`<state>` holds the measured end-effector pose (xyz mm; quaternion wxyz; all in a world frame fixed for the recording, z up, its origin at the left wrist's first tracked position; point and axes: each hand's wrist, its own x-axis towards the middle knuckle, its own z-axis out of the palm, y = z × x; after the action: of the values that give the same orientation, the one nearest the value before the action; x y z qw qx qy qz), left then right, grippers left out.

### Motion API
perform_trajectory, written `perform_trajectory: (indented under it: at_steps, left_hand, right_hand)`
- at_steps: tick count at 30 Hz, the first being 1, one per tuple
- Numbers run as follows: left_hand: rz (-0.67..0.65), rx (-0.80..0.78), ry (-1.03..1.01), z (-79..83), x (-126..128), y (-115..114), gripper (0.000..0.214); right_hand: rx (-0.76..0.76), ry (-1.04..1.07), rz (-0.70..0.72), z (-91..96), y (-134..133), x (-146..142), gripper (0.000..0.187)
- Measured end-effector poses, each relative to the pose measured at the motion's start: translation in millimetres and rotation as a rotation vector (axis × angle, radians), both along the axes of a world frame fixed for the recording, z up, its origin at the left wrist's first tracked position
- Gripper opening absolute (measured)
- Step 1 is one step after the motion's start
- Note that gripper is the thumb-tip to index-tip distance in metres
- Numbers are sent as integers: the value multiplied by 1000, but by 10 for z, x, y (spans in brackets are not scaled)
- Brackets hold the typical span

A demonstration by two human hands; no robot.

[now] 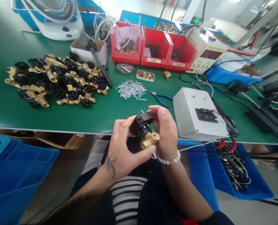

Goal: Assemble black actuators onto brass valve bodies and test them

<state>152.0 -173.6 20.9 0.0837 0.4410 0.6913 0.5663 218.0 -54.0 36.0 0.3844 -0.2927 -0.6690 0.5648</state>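
Observation:
Between my two hands, just off the table's front edge, is a brass valve (150, 140) with a black actuator head (142, 121) on top. My left hand (123, 143) grips it, its fingers round the black head and its thumb along the brass body. On the other side, the fingers of my right hand (165, 129) curl against the black head. A small pin-like bit sticks up from the head; my fingers hide part of it. Beyond my hands lie a heap of silver cotter pins (131, 90) and blue-handled pliers (161, 98).
A pile of brass valves with black caps (59, 79) covers the table's left side. Red bins (156, 47), a tin of brass nuts (145, 75), a fan (56, 18) and a power supply (208, 54) stand behind. A grey switch box (190, 115) stands right; blue crates (21, 175) flank me.

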Motion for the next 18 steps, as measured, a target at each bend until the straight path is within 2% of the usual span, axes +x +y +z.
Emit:
perform_trajectory:
  at_steps: [2, 4, 6, 8, 13, 18]
  left_hand:
    - [38, 4, -102, -166, -143, 74, 69]
    - [61, 28, -213, -314, -263, 133, 67]
    - [53, 59, -305, -415, -341, 166, 65]
    - [31, 80, -323, -463, -376, 174, 66]
    - [-22, 65, -229, -478, -374, 154, 71]
    - [-21, 63, -224, -487, -382, 145, 72]
  right_hand:
    - [135, -54, -76, -78, 282, -82, 28]
    - [319, -243, -139, -103, 589, -198, 22]
    - [508, -561, -117, -93, 843, -349, 18]
    - [602, -759, -38, -75, 1002, -518, 16]
    - [692, -970, 130, -67, 1101, -831, 23]
    - [661, -1132, 310, -62, 1163, -865, 17]
